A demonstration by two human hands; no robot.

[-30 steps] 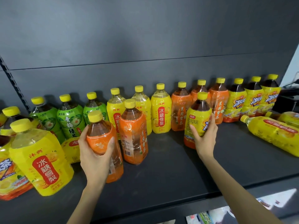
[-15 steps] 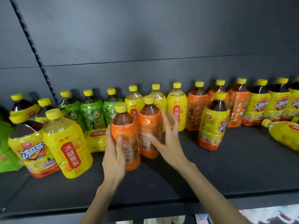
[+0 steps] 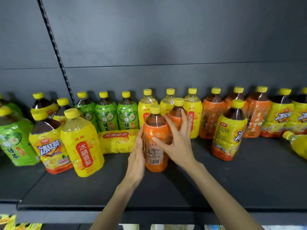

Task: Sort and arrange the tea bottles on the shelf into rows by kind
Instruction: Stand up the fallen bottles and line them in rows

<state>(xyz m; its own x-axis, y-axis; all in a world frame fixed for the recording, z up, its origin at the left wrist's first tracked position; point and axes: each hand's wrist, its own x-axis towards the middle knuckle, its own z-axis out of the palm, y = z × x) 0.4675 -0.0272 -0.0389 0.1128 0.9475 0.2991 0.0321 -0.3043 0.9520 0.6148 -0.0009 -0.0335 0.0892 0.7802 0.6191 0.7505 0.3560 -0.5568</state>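
Observation:
Two orange-labelled tea bottles stand close together at the middle of the dark shelf (image 3: 232, 183). My left hand (image 3: 137, 156) lies flat against the left side of the front orange bottle (image 3: 155, 146). My right hand (image 3: 177, 141) is spread over both, thumb on the front one and fingers on the rear orange bottle (image 3: 177, 113). Behind them the back row runs green bottles (image 3: 106, 115), yellow pear bottles (image 3: 193, 112), orange bottles (image 3: 213, 115), then iced black tea bottles (image 3: 280, 113). One iced black tea bottle (image 3: 229, 131) stands alone in front.
A yellow bottle (image 3: 117, 141) lies on its side left of my hands, another lying bottle (image 3: 298, 145) at the right edge. A mixed cluster stands front left: yellow pear bottle (image 3: 82, 145), iced tea bottle (image 3: 48, 145), green bottle (image 3: 15, 141). A slotted upright (image 3: 54, 47) crosses the back wall.
My right hand let go of the lone iced black tea bottle and came left onto the two orange bottles. The front orange bottle now stands against the other; my left hand's grip has flattened.

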